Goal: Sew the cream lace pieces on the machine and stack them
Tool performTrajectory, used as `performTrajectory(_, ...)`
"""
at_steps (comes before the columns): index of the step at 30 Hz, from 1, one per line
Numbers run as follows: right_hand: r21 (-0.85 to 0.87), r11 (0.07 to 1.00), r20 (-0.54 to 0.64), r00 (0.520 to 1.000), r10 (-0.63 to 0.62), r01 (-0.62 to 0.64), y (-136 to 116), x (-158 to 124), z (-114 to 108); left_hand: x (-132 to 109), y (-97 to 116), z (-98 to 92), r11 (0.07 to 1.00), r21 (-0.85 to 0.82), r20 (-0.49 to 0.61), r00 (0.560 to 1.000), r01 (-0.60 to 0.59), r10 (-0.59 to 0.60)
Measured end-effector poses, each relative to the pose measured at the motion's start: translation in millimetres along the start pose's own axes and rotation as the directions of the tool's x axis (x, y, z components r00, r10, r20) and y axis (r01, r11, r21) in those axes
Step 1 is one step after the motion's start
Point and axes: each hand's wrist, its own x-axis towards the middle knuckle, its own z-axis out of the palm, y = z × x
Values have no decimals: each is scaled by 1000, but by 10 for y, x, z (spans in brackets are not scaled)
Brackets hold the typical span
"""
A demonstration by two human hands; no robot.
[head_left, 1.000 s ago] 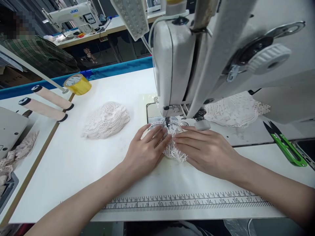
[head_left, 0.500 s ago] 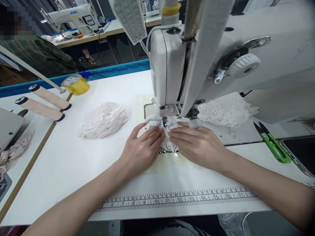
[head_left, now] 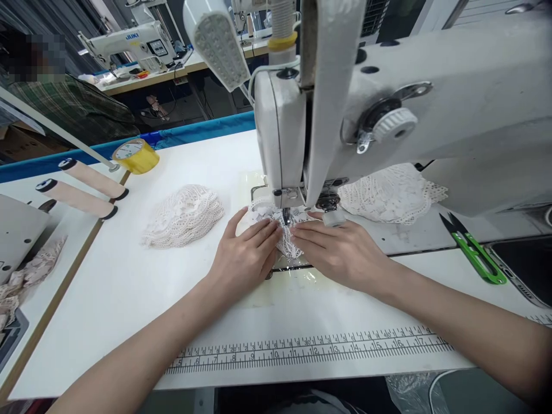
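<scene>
A small piece of white lace lies under the presser foot of a white sewing machine. My left hand rests on the lace's left side, open, with fingers stretched and lying flat. From the right, my right hand presses on the lace with its fingers extended and nearly flat, the fingertips close to the presser foot. My right thumb is partly hidden beneath the machine head.
A lace stack lies left, and more lace behind the needle area. Green thread snips and a phone are right. Yellow tape and thread spools stand left. A person in plaid sits beyond.
The lace has fed slightly away from me under the presser foot, and both hands have moved a little with it. The camera view has shifted slightly.
</scene>
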Motion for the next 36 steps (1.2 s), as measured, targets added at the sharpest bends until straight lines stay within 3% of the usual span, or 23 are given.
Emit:
performTrajectory(8, -24, 1000, -1, 1000, -1, 1, -18, -21, 0, -88, 163, -73, 998, -2, -10, 998, -60, 60)
performTrajectory(19, -63, 995, 88, 993, 83, -77, 4, 47, 17, -3, 34, 36, 1000, 8, -6, 1000, -6, 6)
performTrajectory(25, 14, 989, 56, 987, 149, -150, -19, 27, 26, -9, 50, 18, 999, 39, 11, 1000, 5, -6)
performTrajectory(36, -11, 990, 61, 988, 143, -142, -26, -6, 18, -48, 80, -8, 999, 36, -3, 1000, 19, -19)
